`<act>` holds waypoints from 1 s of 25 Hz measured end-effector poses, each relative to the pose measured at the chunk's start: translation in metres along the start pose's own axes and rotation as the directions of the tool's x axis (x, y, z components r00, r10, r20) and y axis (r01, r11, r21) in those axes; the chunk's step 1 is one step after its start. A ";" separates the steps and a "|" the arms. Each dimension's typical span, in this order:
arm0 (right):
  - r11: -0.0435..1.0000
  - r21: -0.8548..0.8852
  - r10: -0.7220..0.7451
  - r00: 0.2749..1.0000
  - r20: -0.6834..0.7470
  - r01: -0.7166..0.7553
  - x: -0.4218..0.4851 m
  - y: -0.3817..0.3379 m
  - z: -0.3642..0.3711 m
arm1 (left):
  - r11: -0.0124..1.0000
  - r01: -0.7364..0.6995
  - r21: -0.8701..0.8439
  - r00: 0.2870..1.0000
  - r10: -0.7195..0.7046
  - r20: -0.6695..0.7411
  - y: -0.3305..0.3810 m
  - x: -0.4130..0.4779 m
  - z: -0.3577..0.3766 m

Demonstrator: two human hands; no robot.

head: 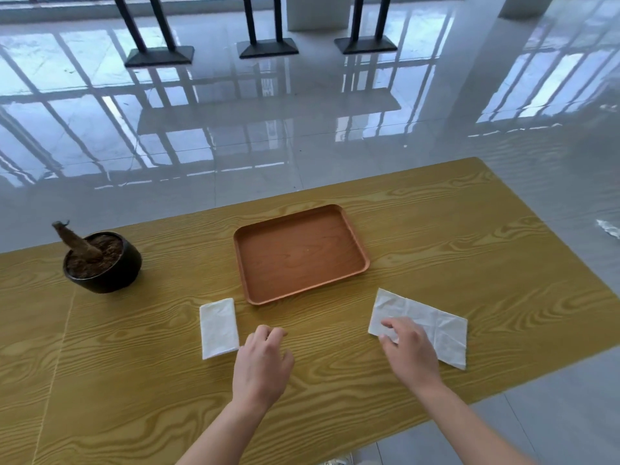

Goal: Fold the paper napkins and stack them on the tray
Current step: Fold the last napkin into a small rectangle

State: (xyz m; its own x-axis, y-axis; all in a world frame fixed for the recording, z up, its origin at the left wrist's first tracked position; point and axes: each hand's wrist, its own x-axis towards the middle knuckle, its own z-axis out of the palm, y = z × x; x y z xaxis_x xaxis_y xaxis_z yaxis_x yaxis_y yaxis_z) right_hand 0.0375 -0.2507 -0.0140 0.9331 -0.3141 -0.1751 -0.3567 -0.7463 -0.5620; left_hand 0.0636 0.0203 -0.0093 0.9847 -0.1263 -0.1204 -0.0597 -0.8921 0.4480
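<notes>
A brown wooden tray (255, 297) lies in the middle of the table with nothing on it. A folded white napkin (218, 327) lies flat just left of the tray's near corner. A larger, creased white napkin (439, 325) lies spread out to the right. My right hand (411, 350) rests on the near left part of this napkin, fingers bent on the paper. My left hand (263, 360) hovers over bare table just right of the folded napkin, fingers loosely curled, holding nothing.
A black pot (115, 276) with soil and a cut brown stump stands at the left of the yellow wood-grain table (134, 380). The table's right edge runs diagonally near the spread napkin. Glossy floor and black stand bases lie beyond.
</notes>
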 end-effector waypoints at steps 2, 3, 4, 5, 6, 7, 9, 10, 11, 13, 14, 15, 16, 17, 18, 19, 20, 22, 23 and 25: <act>0.987 -0.149 -0.065 0.997 -0.049 0.057 0.001 0.025 -0.012 | 0.999 -0.028 0.017 0.999 0.028 0.021 0.017 0.002 0.012; 0.972 -0.222 -0.094 0.994 -0.053 0.080 0.003 0.037 -0.018 | 0.999 -0.042 0.027 0.999 0.042 0.031 0.025 0.003 0.017; 0.952 -0.292 -0.110 0.993 -0.045 0.092 0.005 0.048 -0.023 | 0.997 -0.057 0.045 0.998 0.055 0.043 0.032 0.004 0.022; 0.931 -0.352 -0.112 0.993 -0.026 0.096 0.008 0.057 -0.027 | 0.995 -0.074 0.073 0.996 0.071 0.052 0.039 0.005 0.027; 0.912 -0.397 -0.107 0.994 0.004 0.100 0.009 0.065 -0.029 | 0.989 -0.093 0.119 0.995 0.087 0.059 0.044 0.005 0.032; 0.895 -0.432 -0.100 0.994 0.041 0.108 0.009 0.071 -0.029 | 0.977 -0.109 0.181 0.993 0.099 0.065 0.047 0.005 0.036; 0.864 -0.483 -0.106 0.989 0.104 0.143 0.007 0.075 -0.025 | 0.949 -0.110 0.294 0.992 0.086 0.095 0.045 0.004 0.043; 0.852 -0.496 -0.120 0.985 0.124 0.167 0.005 0.072 -0.022 | 0.940 -0.094 0.327 0.991 0.058 0.118 0.041 0.003 0.046; 0.845 -0.498 -0.139 0.980 0.142 0.192 0.001 0.068 -0.017 | 0.936 -0.077 0.345 0.990 0.032 0.136 0.036 0.002 0.048; 0.837 -0.486 -0.180 0.965 0.190 0.251 -0.008 0.055 -0.007 | 0.934 -0.063 0.353 0.988 0.009 0.154 0.027 -0.001 0.051; 0.833 -0.478 -0.198 0.956 0.216 0.280 -0.012 0.048 -0.001 | 0.936 -0.061 0.347 0.988 0.007 0.154 0.024 -0.002 0.052; 0.833 -0.466 -0.209 0.949 0.236 0.300 -0.016 0.041 0.005 | 0.941 -0.057 0.334 0.988 0.005 0.153 0.022 -0.003 0.052; 0.838 -0.452 -0.212 0.945 0.249 0.307 -0.020 0.033 0.011 | 0.948 -0.050 0.315 0.989 0.002 0.151 0.021 -0.004 0.052; 0.844 -0.438 -0.210 0.943 0.260 0.309 -0.023 0.026 0.017 | 0.955 -0.042 0.293 0.989 -0.002 0.147 0.020 -0.005 0.052; 0.850 -0.425 -0.209 0.940 0.270 0.311 -0.026 0.019 0.023 | 0.962 -0.036 0.270 0.990 -0.003 0.141 0.019 -0.006 0.051; 0.855 -0.410 -0.213 0.936 0.282 0.318 -0.029 0.011 0.028 | 0.969 -0.032 0.246 0.991 -0.002 0.134 0.017 -0.008 0.050; 0.858 -0.393 -0.222 0.929 0.296 0.330 -0.033 0.002 0.033 | 0.974 -0.032 0.223 0.992 0.003 0.130 0.015 -0.010 0.049; 0.855 -0.361 -0.253 0.908 0.335 0.372 -0.040 -0.014 0.043 | 0.980 -0.047 0.193 0.991 0.022 0.129 0.011 -0.015 0.046; 0.850 -0.344 -0.279 0.894 0.352 0.400 -0.044 -0.021 0.048 | 0.980 -0.061 0.189 0.991 0.036 0.130 0.010 -0.017 0.044; 0.849 -0.287 -0.335 0.871 0.358 0.444 -0.046 -0.027 0.052 | 0.976 -0.091 0.197 0.988 0.065 0.137 0.007 -0.022 0.042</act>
State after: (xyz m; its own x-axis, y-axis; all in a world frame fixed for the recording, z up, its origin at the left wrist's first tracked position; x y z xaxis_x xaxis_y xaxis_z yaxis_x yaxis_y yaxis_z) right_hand 0.0061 -0.1858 -0.0325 0.9491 0.1868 -0.2537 0.0989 -0.9412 -0.3230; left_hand 0.0348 -0.0010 -0.0406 0.9470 -0.2420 -0.2113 -0.1804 -0.9448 0.2736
